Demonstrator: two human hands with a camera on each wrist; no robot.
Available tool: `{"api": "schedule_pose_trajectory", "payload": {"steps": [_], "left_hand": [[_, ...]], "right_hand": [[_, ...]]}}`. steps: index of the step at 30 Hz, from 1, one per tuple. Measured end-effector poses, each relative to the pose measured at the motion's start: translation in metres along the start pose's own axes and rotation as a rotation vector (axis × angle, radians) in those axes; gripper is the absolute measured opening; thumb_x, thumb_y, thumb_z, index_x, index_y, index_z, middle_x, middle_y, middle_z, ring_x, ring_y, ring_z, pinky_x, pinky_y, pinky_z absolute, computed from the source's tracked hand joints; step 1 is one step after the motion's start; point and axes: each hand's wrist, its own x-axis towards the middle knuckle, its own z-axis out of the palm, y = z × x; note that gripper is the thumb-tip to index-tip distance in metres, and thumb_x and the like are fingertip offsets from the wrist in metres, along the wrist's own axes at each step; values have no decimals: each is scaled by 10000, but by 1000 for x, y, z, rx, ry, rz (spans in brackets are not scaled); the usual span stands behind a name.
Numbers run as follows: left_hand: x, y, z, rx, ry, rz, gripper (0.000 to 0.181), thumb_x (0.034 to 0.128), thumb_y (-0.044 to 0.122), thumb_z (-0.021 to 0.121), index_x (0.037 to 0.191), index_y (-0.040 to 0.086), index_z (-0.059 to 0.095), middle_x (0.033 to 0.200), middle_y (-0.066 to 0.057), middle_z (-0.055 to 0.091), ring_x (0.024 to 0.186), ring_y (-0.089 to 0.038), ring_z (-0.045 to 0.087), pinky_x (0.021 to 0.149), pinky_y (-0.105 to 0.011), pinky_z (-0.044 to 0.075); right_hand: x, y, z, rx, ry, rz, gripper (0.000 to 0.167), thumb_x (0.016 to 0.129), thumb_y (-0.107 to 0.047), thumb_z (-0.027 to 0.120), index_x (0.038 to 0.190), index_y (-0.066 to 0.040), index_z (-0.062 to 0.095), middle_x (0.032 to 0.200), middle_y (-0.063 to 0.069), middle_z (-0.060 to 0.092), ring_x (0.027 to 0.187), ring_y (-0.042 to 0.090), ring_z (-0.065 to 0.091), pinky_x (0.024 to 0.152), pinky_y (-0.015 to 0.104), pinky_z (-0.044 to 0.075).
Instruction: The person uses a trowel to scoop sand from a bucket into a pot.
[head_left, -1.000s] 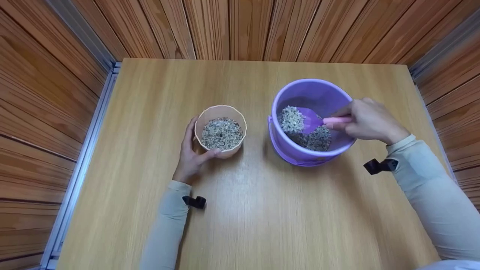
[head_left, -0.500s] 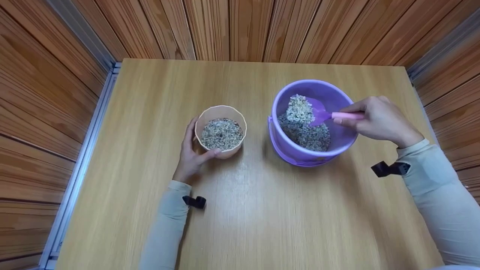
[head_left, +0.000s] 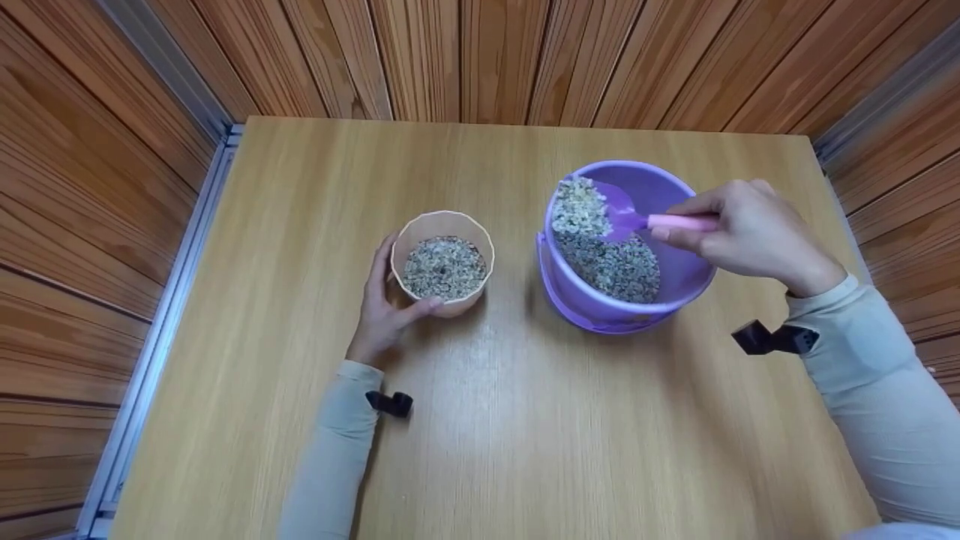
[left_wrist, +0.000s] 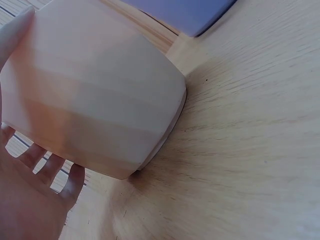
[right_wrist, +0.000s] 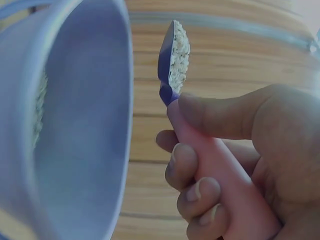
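Note:
In the head view my left hand (head_left: 379,307) holds a peach-coloured flowerpot (head_left: 429,227), thumb on its near side and fingers around the left. Coarse grey-beige gravel (head_left: 444,268) partly fills the pot. In the left wrist view the pot (left_wrist: 105,90) stands upright on the table. My right hand (head_left: 757,236) grips the pink handle of a small purple shovel (head_left: 621,212) heaped with pale gravel (head_left: 580,208). The right wrist view shows the shovel (right_wrist: 166,60) level and raised above the rim of a purple bucket (right_wrist: 85,115), apart from it.
The purple bucket (head_left: 559,281) stands right of the pot, with more gravel (head_left: 619,270) inside and its handle hanging down in front. Wooden panel walls (head_left: 495,60) border the wood-grain table (head_left: 480,465) at the back and both sides.
The loaded shovel has risen from inside the bucket, first drawn right, then carried a little left toward the bucket's back-left rim. My left hand and the pot have stayed still.

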Motion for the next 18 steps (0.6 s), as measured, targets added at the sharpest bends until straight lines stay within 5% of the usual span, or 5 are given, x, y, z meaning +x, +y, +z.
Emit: {"api": "schedule_pose_trajectory", "payload": {"steps": [6, 13, 18], "left_hand": [[0, 0, 0, -3, 3, -18, 1038, 757, 8, 845, 1598, 46, 238, 1639, -98, 274, 1508, -231, 233, 1229, -432, 202], [6, -27, -3, 7, 11, -56, 1073, 762, 4, 846, 1618, 137, 213, 1652, -29, 250, 1511, -178, 214, 1231, -397, 192], [7, -35, -5, 2, 5, -2, 1060, 764, 27, 857, 1610, 216, 246, 1631, 31, 286, 1499, -150, 236, 1228, -409, 190]], "right_hand": [[13, -28, 14, -54, 1, -94, 306, 911, -379, 766, 1042, -107, 816, 855, 44, 774, 555, 108, 621, 452, 218, 453], [28, -49, 39, -62, -6, -213, 252, 937, -408, 725, 1000, -191, 834, 761, -89, 738, 539, 67, 557, 531, 267, 416], [37, -61, 55, -50, -28, -265, 218, 950, -384, 712, 950, -204, 835, 642, -117, 633, 476, 37, 431, 441, 247, 327]]}}
